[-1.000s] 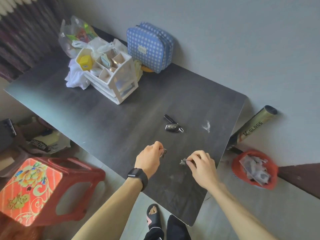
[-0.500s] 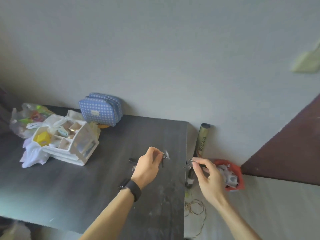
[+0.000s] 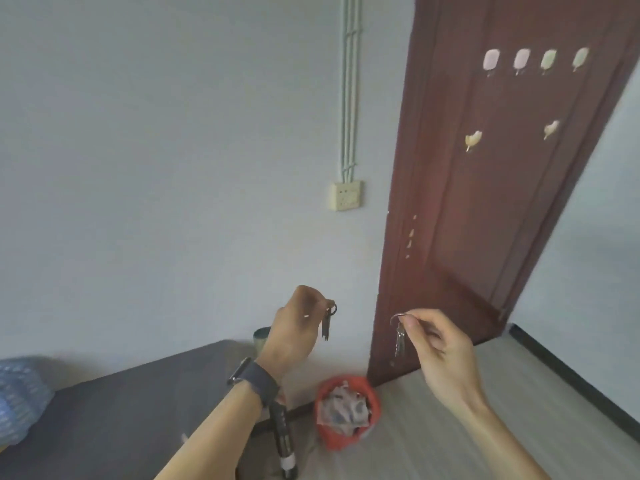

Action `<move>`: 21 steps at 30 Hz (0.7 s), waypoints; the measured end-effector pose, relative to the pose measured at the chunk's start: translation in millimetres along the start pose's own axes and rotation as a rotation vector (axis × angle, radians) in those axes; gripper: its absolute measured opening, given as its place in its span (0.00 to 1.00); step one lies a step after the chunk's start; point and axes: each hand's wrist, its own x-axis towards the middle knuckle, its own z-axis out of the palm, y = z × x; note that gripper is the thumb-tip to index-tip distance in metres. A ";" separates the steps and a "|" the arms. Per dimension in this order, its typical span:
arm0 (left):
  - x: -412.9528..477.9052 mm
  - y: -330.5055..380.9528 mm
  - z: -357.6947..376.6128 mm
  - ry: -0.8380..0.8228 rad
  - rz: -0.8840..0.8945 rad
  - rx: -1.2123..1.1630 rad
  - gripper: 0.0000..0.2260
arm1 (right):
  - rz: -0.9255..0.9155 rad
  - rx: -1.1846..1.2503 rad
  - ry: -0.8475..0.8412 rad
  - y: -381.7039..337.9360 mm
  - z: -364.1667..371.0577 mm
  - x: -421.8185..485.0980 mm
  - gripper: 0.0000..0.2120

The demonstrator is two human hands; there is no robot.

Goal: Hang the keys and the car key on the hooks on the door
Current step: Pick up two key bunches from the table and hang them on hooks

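Note:
My left hand [image 3: 298, 327] pinches the ring of a small key set [image 3: 327, 325] that dangles below my fingers. In my right hand [image 3: 438, 344] a second bunch of keys [image 3: 399, 341] hangs from its ring, held in front of the lower edge of the dark red door [image 3: 485, 202]. High on the door is a row of several pale ice-lolly-shaped hooks [image 3: 535, 60], with two more hooks [image 3: 472, 139] lower down. Both hands are well below the hooks. The car key is out of view.
The dark table [image 3: 121, 403] runs along the lower left with a blue checked pouch [image 3: 20, 396] at its edge. A red bin of paper [image 3: 346, 414] and a dark rolled tube [image 3: 282, 434] stand on the floor by the wall. A socket [image 3: 345, 195] sits left of the door.
The view has swung up and right from the table to the door. Both hands have lifted off the table, each carrying its keys, which now hang freely in the air.

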 end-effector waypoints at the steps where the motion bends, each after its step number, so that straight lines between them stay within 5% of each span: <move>1: 11.9 14.6 19.1 -0.010 0.036 -0.012 0.04 | -0.012 -0.012 0.028 0.6 -20.6 13.8 0.07; 11: 121.1 144.0 179.3 -0.036 0.231 -0.022 0.04 | -0.084 -0.090 0.101 17.3 -194.3 161.4 0.05; 21: 247.1 203.4 249.4 0.031 0.288 0.044 0.04 | -0.156 -0.084 0.122 42.4 -258.2 302.7 0.06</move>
